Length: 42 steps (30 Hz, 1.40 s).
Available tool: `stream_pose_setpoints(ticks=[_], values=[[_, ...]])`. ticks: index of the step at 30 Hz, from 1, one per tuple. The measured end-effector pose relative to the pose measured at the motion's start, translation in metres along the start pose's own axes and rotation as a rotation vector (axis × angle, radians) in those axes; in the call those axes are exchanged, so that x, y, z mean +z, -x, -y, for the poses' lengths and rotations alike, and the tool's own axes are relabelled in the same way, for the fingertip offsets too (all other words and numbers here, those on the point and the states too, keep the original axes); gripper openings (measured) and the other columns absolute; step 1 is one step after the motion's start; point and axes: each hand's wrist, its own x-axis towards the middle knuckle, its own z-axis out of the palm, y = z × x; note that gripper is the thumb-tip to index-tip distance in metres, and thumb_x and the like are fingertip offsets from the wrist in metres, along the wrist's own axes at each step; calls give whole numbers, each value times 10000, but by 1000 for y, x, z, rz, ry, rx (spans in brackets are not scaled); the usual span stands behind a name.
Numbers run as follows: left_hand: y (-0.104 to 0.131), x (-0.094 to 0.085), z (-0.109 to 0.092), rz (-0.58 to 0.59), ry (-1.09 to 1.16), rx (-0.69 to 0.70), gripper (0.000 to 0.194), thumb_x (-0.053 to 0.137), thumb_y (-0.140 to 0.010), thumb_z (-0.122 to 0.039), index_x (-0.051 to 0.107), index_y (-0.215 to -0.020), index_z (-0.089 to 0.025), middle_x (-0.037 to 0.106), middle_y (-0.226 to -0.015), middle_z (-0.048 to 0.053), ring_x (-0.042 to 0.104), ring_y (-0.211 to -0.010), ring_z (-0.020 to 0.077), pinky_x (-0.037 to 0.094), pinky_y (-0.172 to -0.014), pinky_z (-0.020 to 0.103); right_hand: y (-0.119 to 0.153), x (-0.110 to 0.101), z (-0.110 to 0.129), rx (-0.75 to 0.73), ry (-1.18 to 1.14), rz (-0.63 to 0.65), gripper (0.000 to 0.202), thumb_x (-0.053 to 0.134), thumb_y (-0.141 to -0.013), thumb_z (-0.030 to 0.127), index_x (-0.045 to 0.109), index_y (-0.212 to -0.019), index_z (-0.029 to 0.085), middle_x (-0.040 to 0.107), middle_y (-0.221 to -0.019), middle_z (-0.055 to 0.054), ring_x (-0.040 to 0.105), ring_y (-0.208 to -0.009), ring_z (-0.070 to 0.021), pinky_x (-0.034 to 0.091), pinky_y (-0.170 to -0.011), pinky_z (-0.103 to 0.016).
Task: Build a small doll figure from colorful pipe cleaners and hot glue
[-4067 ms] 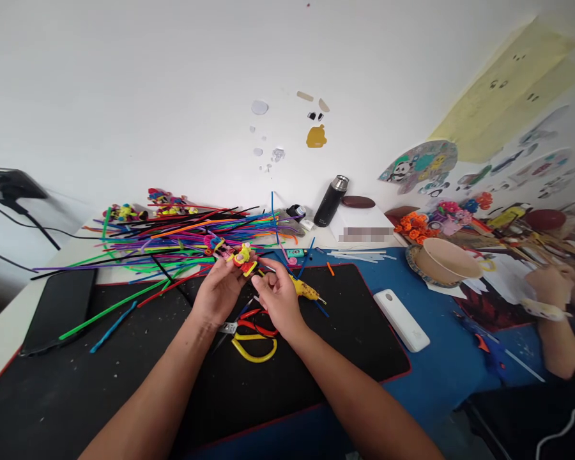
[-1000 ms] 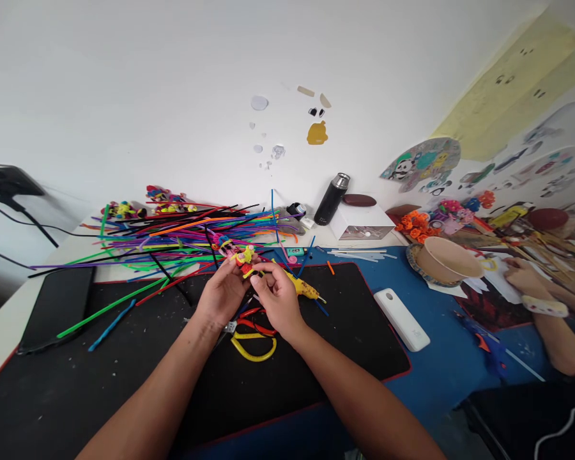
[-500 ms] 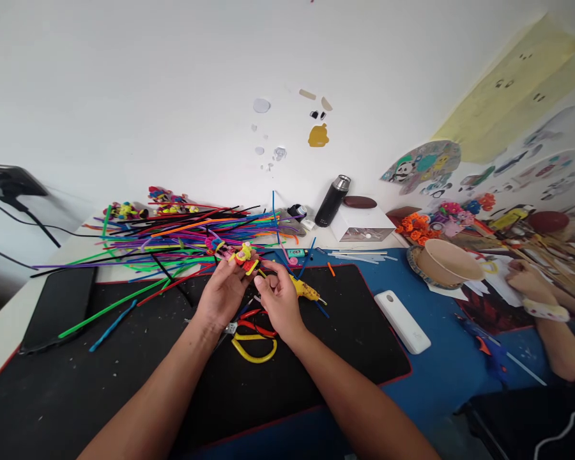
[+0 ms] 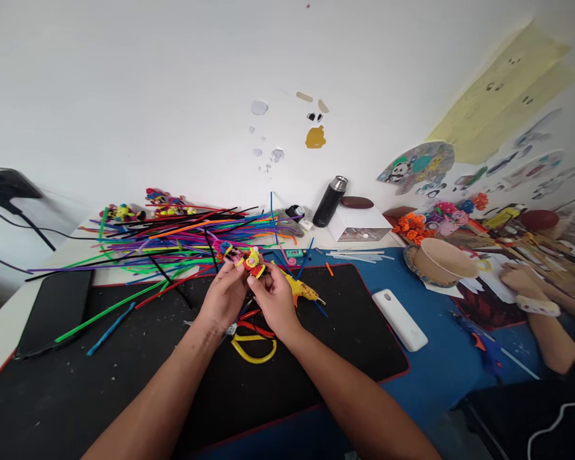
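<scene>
Small colourful pipe-cleaner figures are held up between my two hands, above the black mat [image 4: 345, 345]. My left hand [image 4: 222, 299] is closed on a pink and blue pipe-cleaner figure [image 4: 230, 253]. Thumb and fingers of my right hand [image 4: 278, 301] pinch a red and yellow pipe-cleaner figure [image 4: 253, 260] right beside it. Whether the two figures are joined I cannot tell. Below my hands lie pliers with red handles [image 4: 255, 327] and yellow-handled scissors [image 4: 253, 356]. A yellow glue gun [image 4: 306, 291] rests just right of my right hand, partly hidden by it.
Loose pipe cleaners [image 4: 186, 233] pile up at the back left, with more figures [image 4: 160, 201] behind them. A phone [image 4: 55, 313] lies left. Rightward are a black flask [image 4: 329, 203], a white power bank [image 4: 400, 319], a bowl [image 4: 448, 262] and a co-worker's arm [image 4: 551, 332].
My right fingers have moved up onto the red and yellow figure, which has shifted slightly right and down. The whole view has shifted a little.
</scene>
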Motion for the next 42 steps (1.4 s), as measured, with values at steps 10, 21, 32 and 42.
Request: stream_pose_setpoints(ticks=[10, 21, 32, 42], values=[[-1, -4, 2, 2, 6, -7, 324, 912, -839, -325, 833, -1106, -159, 811, -1155, 123, 740, -1148, 294, 550, -1077, 411, 1, -3, 0, -5, 45, 12, 386, 754, -924, 501, 696, -1171, 209, 391, -624, 91, 348, -555, -127, 306, -519, -265], [0, -1, 0, 29, 40, -4, 240, 887, -863, -324, 838, -1056, -189, 807, -1119, 93, 735, -1061, 259, 590, -1011, 392, 0, -4, -1, -31, 27, 47, 337, 774, -921, 459, 691, -1147, 224, 415, -620, 90, 366, -554, -127, 317, -516, -258], [-1, -7, -2, -14, 100, -52, 160, 858, -903, -317, 808, -1027, -229, 828, -1112, 50, 754, -1021, 211, 608, -946, 343, 0, -11, 5, -142, 47, -2, 471, 799, -935, 453, 665, -1345, 264, 435, -660, 84, 426, -589, -144, 404, -585, -287], [-1, -3, -2, -19, 103, -43, 141, 872, -878, -316, 812, -962, -221, 817, -1074, 45, 737, -934, 191, 606, -880, 318, 5, -7, 7, -122, 63, 44, 359, 785, -936, 415, 689, -1247, 264, 470, -662, 75, 434, -592, -148, 387, -594, -300]])
